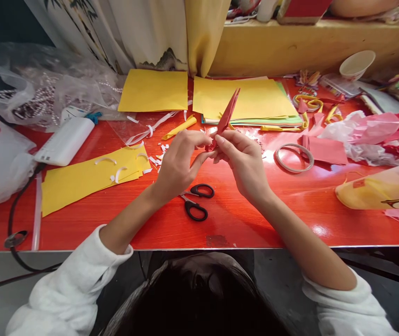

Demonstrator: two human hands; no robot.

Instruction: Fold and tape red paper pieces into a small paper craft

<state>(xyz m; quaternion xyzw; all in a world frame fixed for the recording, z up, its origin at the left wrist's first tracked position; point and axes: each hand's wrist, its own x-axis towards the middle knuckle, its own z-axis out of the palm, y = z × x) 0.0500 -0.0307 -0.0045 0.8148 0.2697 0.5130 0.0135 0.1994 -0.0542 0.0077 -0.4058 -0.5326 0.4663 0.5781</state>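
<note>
A folded piece of red paper (227, 112), narrow and pointed at its top, stands up between my hands above the red table (241, 224). My right hand (243, 156) pinches it near its lower end. My left hand (185, 158) has thumb and fingertips closed at the bottom of the same folded paper, on its left side. The lowest part of the paper is partly hidden by my fingers. Below my hands lie scissors (197, 212) with black handles, their blades partly covered by my left hand. Small white paper scraps (157, 161) are scattered beside my left hand.
Yellow paper sheets (153, 91) and a stack of coloured paper (244, 100) lie at the back. Yellow strips (80, 177) and a white power bank (65, 141) are on the left. A tape roll (279, 161), red paper squares (327, 150) and a bottle (367, 189) are on the right.
</note>
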